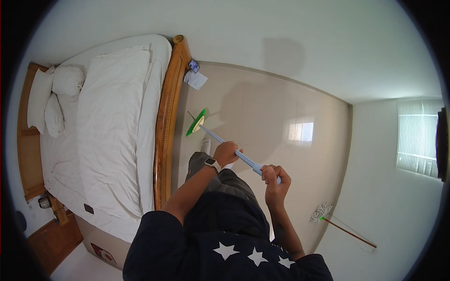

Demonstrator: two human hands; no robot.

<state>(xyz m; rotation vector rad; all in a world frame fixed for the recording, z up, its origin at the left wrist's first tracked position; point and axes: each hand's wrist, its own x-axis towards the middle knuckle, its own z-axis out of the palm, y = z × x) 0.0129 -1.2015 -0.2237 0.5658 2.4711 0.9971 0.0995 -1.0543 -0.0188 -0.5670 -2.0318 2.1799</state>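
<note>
**Operator:** Nearest the camera: dark navy shirt with white stars (225, 243). Beyond it, both hands are on the long light-blue broom handle (234, 152). Confirm hold.

**Supervisor:** Confirmed. Left hand (226, 153), with a white-strapped wristwatch (212, 163), is clenched around the handle partway down its length. Right hand (274, 180) is clenched around the near upper end of the same handle. No released grip on either side.

**Operator:** Location of the working end?

**Supervisor:** Green fan-shaped broom head (197, 122) rests on the beige tiled floor (281, 107), further out and to the left, just beside the wooden side rail (166, 131) of the bed with white bedding (112, 126). One foot in a white sock (205, 144) stands near it.

**Operator:** Recommended technique at this position?

**Supervisor:** My judgement:
1. Keep the hands well apart; the lower hand steers, the upper hand pivots.
2. Hold the bristles flat against the tile and draw short strokes away from the rail, so debris leaves the bed edge and is not pushed under it.
3. Avoid striking the rail with the head.

**Operator:** Other items in range?

**Supervisor:** White cloth (196, 79) and small dark phone-like item (193, 65) at the far bed corner; string mop with brown stick (344, 227) on the floor near right, well apart.
</note>
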